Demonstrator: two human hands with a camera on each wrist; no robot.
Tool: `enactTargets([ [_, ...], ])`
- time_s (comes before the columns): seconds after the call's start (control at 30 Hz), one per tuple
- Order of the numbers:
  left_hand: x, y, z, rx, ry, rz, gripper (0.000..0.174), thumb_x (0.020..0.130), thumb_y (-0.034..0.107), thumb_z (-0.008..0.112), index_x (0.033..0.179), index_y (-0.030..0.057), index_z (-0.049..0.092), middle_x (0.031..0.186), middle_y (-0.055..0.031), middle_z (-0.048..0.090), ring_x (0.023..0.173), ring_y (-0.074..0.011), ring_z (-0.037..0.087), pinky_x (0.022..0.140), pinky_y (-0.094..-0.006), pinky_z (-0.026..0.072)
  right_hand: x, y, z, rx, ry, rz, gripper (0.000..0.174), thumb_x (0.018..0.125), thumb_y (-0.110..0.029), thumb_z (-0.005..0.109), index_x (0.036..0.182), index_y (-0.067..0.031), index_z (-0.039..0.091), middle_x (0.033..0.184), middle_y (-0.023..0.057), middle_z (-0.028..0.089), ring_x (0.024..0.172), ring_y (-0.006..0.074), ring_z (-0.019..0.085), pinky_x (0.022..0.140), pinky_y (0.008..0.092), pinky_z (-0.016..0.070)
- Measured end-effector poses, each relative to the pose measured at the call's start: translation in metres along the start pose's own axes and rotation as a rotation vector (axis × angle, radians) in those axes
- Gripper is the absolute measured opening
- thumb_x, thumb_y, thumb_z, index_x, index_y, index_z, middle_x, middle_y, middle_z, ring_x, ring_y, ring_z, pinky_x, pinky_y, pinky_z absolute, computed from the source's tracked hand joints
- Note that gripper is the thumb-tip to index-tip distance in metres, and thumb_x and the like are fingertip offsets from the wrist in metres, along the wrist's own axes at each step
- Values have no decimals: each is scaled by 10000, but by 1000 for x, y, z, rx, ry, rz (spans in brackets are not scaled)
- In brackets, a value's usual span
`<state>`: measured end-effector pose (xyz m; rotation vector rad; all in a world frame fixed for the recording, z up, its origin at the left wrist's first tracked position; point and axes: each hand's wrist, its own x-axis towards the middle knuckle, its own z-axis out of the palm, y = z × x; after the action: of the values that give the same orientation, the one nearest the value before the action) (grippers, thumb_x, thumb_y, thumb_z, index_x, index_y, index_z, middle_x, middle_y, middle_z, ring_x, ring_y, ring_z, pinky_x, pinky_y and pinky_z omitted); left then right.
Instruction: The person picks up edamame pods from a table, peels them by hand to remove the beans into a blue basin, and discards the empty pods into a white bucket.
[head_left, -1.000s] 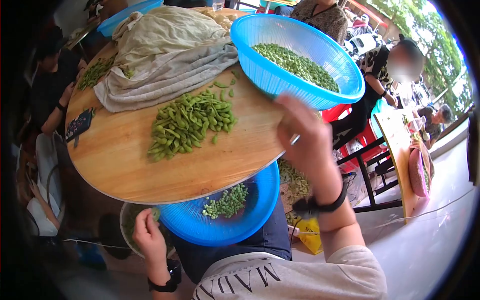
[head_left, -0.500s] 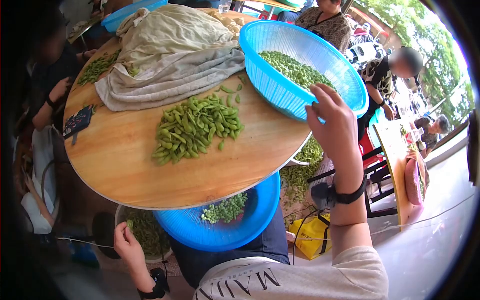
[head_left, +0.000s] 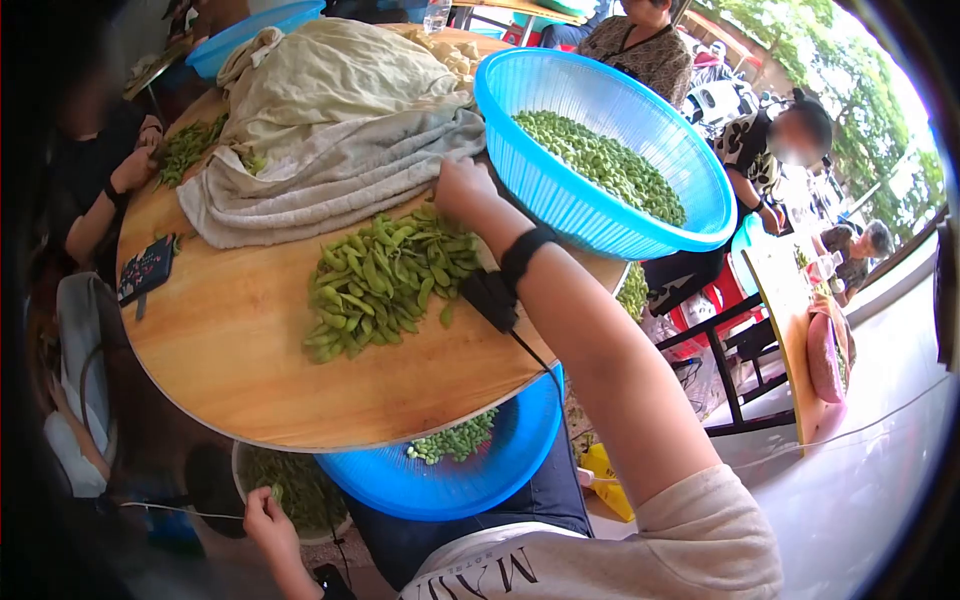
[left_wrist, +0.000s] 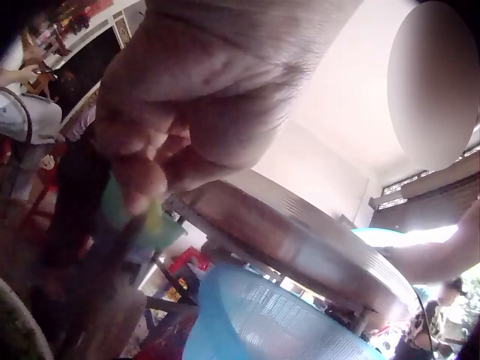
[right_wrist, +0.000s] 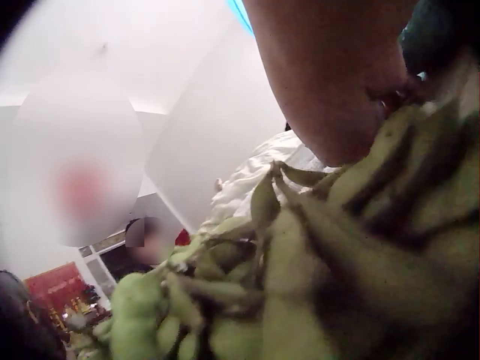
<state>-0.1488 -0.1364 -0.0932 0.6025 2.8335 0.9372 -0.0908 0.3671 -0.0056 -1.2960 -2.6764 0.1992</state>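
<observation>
Low on the left, my left hand (head_left: 270, 528) pinches a green edamame pod (head_left: 277, 492) between thumb and fingers, near the bucket of pods (head_left: 236, 462). In the left wrist view the fingers (left_wrist: 139, 180) are curled together around it. My right hand (head_left: 466, 190) reaches to the far edge of the pile of edamame pods (head_left: 375, 285) on the round wooden table (head_left: 230, 370). Its fingertips are hidden, so I cannot tell whether it holds a pod. A blue basin (head_left: 500, 470) with shelled green beans (head_left: 452, 440) sits on my lap, partly under the table edge.
A large blue basket (head_left: 570, 200) of shelled beans (head_left: 610, 170) stands tilted at the table's right edge. Crumpled cloths (head_left: 330, 130) lie behind the pile. A dark phone-like item (head_left: 146, 268) rests at left. Other people sit around, and a second table (head_left: 790, 340) stands at right.
My right hand has moved from beside the large basket, left across the table to the pod pile. My left hand has shifted down and left over the bucket, still pinching a pod.
</observation>
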Motion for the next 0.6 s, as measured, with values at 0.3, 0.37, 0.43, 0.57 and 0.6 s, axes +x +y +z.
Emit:
enactTargets([
  [0.3, 13, 21, 4, 60, -17, 125, 145, 765, -42, 510, 893, -12, 573, 843, -217, 600, 821, -400, 566, 689, -419, 451, -105, 12, -15, 290, 59, -227, 200, 759, -193, 570, 800, 1, 588, 836, 221, 590, 825, 377, 577, 726, 449, 455],
  [0.37, 17, 27, 3, 141, -2, 143, 147, 761, -37, 516, 886, -6, 586, 846, -213, 604, 826, -395, 568, 698, -427, 451, -118, 8, -14, 322, 83, -245, 219, 756, -200, 580, 815, 11, 587, 774, 227, 596, 769, 382, 587, 700, 440, 464],
  [0.43, 16, 29, 1, 220, -2, 135, 151, 756, -31, 522, 882, 0, 600, 847, -210, 608, 828, -392, 571, 703, -431, 454, -125, 6, -23, 472, 33, -227, 249, 749, -222, 599, 823, 16, 598, 737, 228, 598, 725, 378, 590, 673, 428, 468],
  [0.57, 21, -2, -3, 365, -15, 57, 167, 749, -24, 529, 885, 10, 619, 852, -208, 616, 830, -387, 579, 703, -424, 463, -126, 35, -39, 583, 8, -210, 296, 713, -253, 640, 831, 19, 634, 758, 221, 610, 726, 350, 598, 663, 383, 473],
  [0.6, 20, -9, -6, 402, -22, 26, 172, 748, -24, 529, 888, 12, 621, 855, -207, 618, 832, -386, 581, 703, -420, 465, -127, 43, -42, 640, 10, -183, 306, 688, -244, 648, 854, 13, 639, 799, 231, 614, 787, 369, 597, 705, 391, 483],
])
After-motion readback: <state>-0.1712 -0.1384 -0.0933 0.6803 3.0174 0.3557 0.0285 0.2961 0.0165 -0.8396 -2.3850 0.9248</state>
